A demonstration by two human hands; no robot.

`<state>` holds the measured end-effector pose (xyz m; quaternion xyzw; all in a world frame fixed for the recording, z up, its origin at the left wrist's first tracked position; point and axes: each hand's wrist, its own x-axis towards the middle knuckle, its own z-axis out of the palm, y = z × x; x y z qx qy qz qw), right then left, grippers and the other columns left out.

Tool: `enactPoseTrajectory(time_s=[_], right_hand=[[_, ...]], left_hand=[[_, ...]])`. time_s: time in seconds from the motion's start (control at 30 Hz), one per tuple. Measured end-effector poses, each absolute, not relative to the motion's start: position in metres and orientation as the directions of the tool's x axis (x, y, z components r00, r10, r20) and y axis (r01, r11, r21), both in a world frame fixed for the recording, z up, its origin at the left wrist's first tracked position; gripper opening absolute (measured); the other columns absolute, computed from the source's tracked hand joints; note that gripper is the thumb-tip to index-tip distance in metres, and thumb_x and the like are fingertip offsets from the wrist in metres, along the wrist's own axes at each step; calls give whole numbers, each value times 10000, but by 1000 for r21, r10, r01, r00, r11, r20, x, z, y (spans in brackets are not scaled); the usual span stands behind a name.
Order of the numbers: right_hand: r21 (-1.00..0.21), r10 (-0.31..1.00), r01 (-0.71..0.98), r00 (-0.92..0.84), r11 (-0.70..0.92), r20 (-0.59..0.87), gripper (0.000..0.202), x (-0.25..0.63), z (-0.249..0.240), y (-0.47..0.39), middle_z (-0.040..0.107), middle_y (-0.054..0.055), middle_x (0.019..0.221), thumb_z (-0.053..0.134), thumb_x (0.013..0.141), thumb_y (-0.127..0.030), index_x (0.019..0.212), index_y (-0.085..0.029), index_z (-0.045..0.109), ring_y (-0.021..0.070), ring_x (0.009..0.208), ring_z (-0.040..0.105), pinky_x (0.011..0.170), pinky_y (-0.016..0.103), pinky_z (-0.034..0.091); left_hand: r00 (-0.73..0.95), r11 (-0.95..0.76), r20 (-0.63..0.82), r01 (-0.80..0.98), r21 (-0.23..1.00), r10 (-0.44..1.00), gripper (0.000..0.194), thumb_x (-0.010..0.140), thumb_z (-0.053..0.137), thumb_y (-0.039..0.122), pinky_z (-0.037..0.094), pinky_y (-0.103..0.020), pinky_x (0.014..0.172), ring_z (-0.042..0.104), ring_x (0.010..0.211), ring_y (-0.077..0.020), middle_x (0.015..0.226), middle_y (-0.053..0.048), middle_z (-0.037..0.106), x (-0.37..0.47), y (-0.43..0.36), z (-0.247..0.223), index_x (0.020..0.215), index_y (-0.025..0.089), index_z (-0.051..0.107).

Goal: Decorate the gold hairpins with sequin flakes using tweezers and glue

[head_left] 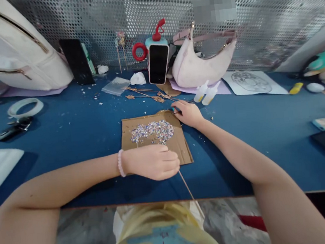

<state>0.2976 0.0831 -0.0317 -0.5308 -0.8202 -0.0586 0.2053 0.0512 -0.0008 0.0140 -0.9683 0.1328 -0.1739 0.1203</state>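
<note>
A brown cardboard piece point(126, 130) lies on the blue table point(91, 114), with a patch of small multicoloured bits point(151, 130) spread over it. My left hand point(155, 162), with a beaded bracelet at the wrist, is closed over the cardboard's near part. A thin stick point(189, 187) runs from its fingers past the table's front edge. My right hand point(187, 112) rests at the cardboard's far right corner, fingers curled around a small item with a bluish tip that I cannot make out.
Behind the cardboard lie decorated sticks point(144, 94), a plastic bag point(115, 86) and two small bottles point(206, 94). A phone point(158, 63) leans upright near a pale handbag point(203, 68). Tape point(26, 108) lies left; a drawing point(253, 82) lies right.
</note>
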Motion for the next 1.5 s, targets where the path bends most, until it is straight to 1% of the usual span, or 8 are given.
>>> enactPoseTrajectory(time_s=[0.07, 0.23, 0.4, 0.47, 0.67, 0.8, 1.0, 1.5], right_hand=[[-122, 847, 897, -346, 424, 403, 287, 298, -32, 83, 676, 64, 1077, 488, 830, -169, 1083, -197, 620, 217, 934, 641, 734, 291, 470], [-133, 845, 894, -344, 428, 409, 250, 300, -31, 81, 674, 69, 1076, 481, 860, -191, 1060, -194, 630, 218, 955, 638, 783, 306, 479], [-121, 828, 874, -389, 470, 404, 201, 303, -34, 83, 684, 55, 1031, 508, 844, -170, 977, -200, 655, 201, 945, 635, 791, 296, 482], [-111, 819, 866, -409, 488, 403, 192, 304, -35, 84, 687, 46, 1026, 515, 838, -159, 957, -202, 659, 192, 950, 633, 794, 286, 482], [-99, 814, 868, -410, 487, 411, 193, 305, -36, 83, 686, 45, 1024, 501, 849, -165, 957, -204, 657, 187, 939, 636, 791, 282, 485], [-103, 821, 882, -378, 460, 429, 240, 305, -35, 81, 674, 65, 1080, 507, 831, -152, 1023, -189, 646, 202, 955, 636, 801, 295, 494], [-98, 819, 884, -375, 457, 434, 294, 304, -34, 81, 654, 61, 1146, 499, 815, -136, 1073, -188, 632, 213, 999, 631, 827, 310, 512], [-108, 814, 884, -364, 456, 454, 313, 305, -36, 81, 601, 98, 1099, 453, 847, -163, 1104, -183, 632, 226, 940, 615, 783, 335, 528]], left_hand=[[917, -944, 295, -186, -273, -267, 182, 961, 460, 154, 398, -292, 604, 607, 886, -150, 977, -59, 692, 41, -6, 8, 952, 149, 642], [948, -969, 276, -93, -228, -156, 199, 976, 435, 166, 425, -292, 673, 605, 898, -163, 989, -81, 683, 26, 0, 3, 1017, 136, 627], [961, -984, 253, -71, -166, -112, 278, 984, 442, 348, 440, -290, 671, 606, 896, -163, 994, -68, 673, 26, -1, 4, 1043, 143, 619], [962, -988, 258, -56, -142, -91, 291, 974, 455, 378, 446, -288, 679, 608, 898, -162, 992, -63, 672, 26, -3, 4, 1033, 150, 625], [965, -997, 262, 15, -80, -7, 225, 974, 453, 287, 458, -281, 706, 607, 934, -159, 1027, -63, 670, 26, -3, 5, 1049, 170, 630], [965, -997, 262, 50, -51, 35, 246, 978, 443, 294, 476, -286, 720, 608, 947, -172, 1038, -69, 667, 26, 8, 2, 1063, 162, 632], [955, -997, 288, 78, -3, 74, 261, 973, 452, 305, 497, -305, 823, 589, 974, -181, 1067, -85, 657, 26, 22, -4, 1078, 156, 639], [954, -997, 292, 78, -4, 73, 249, 971, 451, 291, 503, -311, 764, 590, 973, -186, 1060, -85, 648, 27, 20, -3, 1068, 163, 641]])
